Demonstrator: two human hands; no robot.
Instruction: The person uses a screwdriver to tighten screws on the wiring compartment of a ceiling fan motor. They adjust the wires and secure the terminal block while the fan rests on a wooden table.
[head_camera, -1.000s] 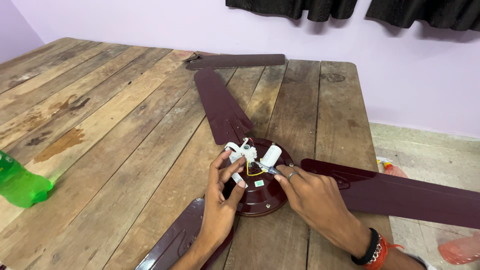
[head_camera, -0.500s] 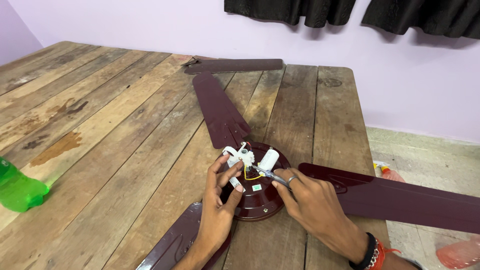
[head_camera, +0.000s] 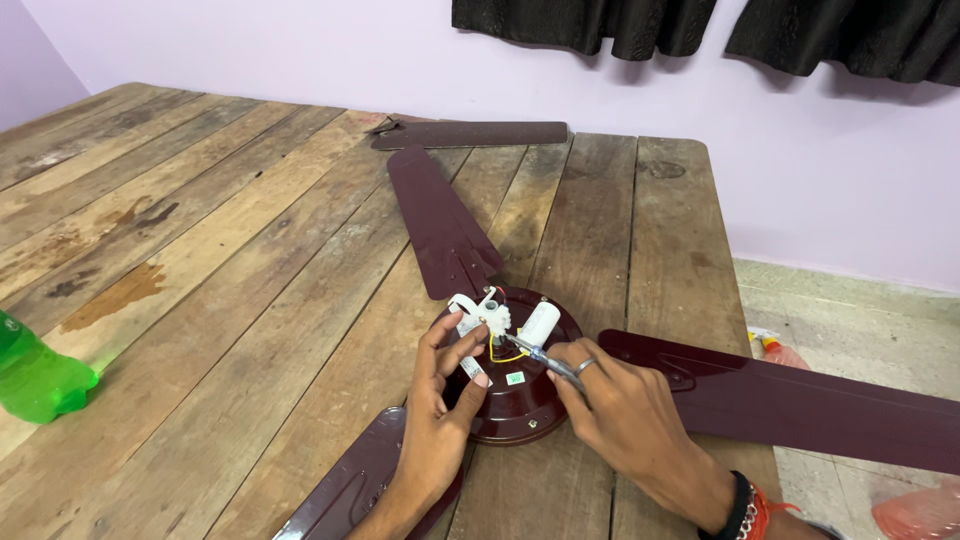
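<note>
Right hand (head_camera: 625, 405) holds a screwdriver (head_camera: 540, 357) — tip aimed up-left at the fan hub (head_camera: 520, 385).

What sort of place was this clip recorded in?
Probably a room in a home used as a makeshift repair spot: a rough plank table bears a maroon ceiling fan, with lilac painted walls and dark curtains behind. Both hands work at the fan's wiring.

a small green and white label (head_camera: 515, 378) sits on the dark maroon fan hub (head_camera: 520, 410), just beside the left thumb. a green plastic bottle (head_camera: 35, 378) lies at the tabletop's (head_camera: 250, 200) left edge. a red-capped bottle (head_camera: 772, 347) lies on the floor at right.
</note>
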